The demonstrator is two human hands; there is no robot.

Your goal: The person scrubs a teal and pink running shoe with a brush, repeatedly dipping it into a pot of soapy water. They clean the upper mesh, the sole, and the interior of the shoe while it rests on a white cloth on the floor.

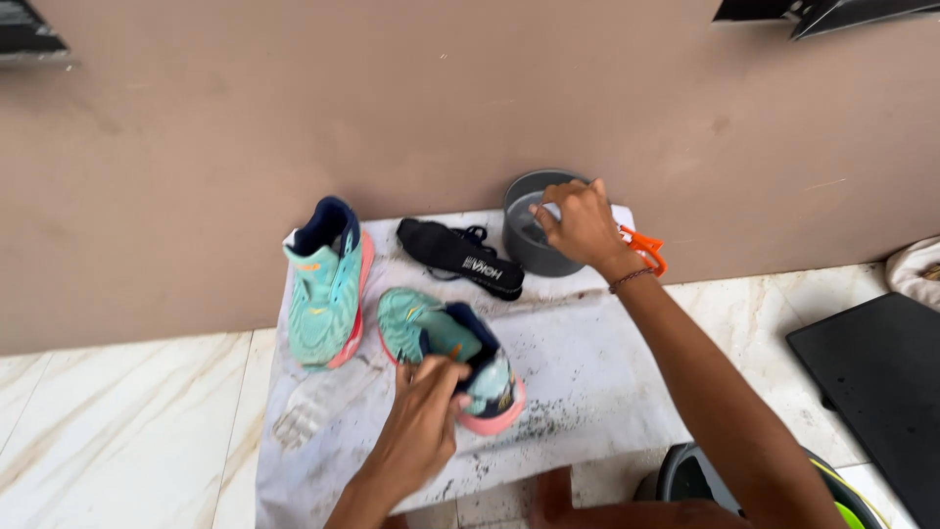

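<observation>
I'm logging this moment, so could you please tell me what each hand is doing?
Left hand: closed on the turquoise shoe.
Right hand: fingers dipped into the grey bowl; grip cannot be told.

On the cloth [587,382] the near shoe [450,358] lies centre — second shoe [328,284] to its left, insoles [460,257] behind it, bowl [534,240] behind-right.

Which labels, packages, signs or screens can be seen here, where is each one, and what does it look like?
Black insole: lies on the white cloth between the upright teal shoe and the grey bowl; long, flat, with a small white printed logo near one end.
Teal shoe under the left hand: small orange logo mark on its side.
Right hand: at the bowl's rim.
No packages, signs or screens show.
</observation>
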